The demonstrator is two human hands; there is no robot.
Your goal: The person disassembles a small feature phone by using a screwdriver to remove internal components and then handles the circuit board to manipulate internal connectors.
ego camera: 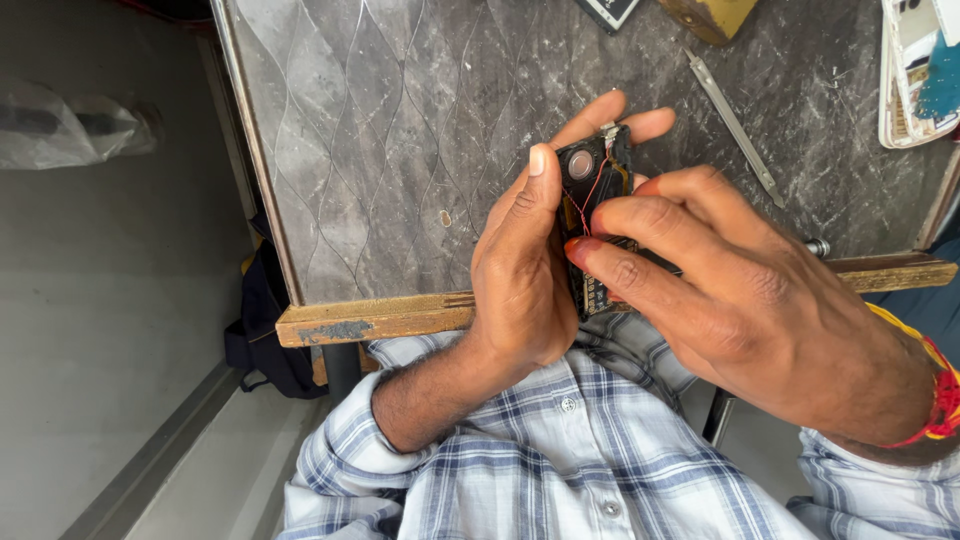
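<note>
My left hand [525, 270] grips a small opened phone body [592, 185], black, with a round speaker part and thin red wires showing. The thumb lies along its left edge and the fingers wrap behind its top. My right hand [740, 290] comes in from the right; its thumb and forefinger press on the lower half of the phone, covering most of the circuit board there. Both hands hover over the near edge of a grey marble-patterned table [400, 150].
Metal tweezers [735, 125] lie on the table to the upper right. A white phone shell with blue parts [915, 75] sits at the far right edge. A wooden strip [380, 318] borders the table front. A dark bag [265, 320] hangs below left.
</note>
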